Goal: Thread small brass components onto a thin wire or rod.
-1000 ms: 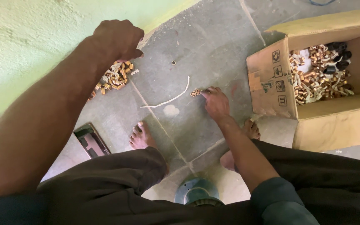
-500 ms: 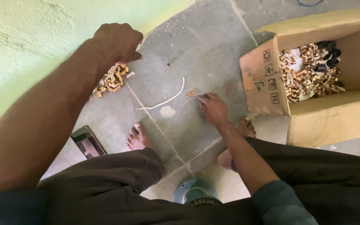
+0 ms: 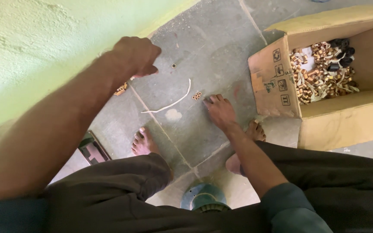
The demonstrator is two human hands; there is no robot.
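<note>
Three or four small brass rings (image 3: 197, 95) are lying in a tight cluster on the stone floor (image 3: 221, 51), just left of the right hand (image 3: 219, 111), whose flat, open fingertips are reaching toward them and holding nothing. They are looking light and round, so a clumsy pinch is risking scattering them or rolling them into a floor joint. The left hand (image 3: 135, 55) is hanging loosely closed above the far-left floor, apparently empty, near a lone ring (image 3: 174, 66).

Your left hand (image 3: 135, 55) is raised at the end of a straight arm, its fingers curled into a loose fist, knuckles up. Your right hand (image 3: 219, 111) reaches down, palm toward the floor, its fingers extended together; the forearm slants back to a rolled sleeve.
</note>
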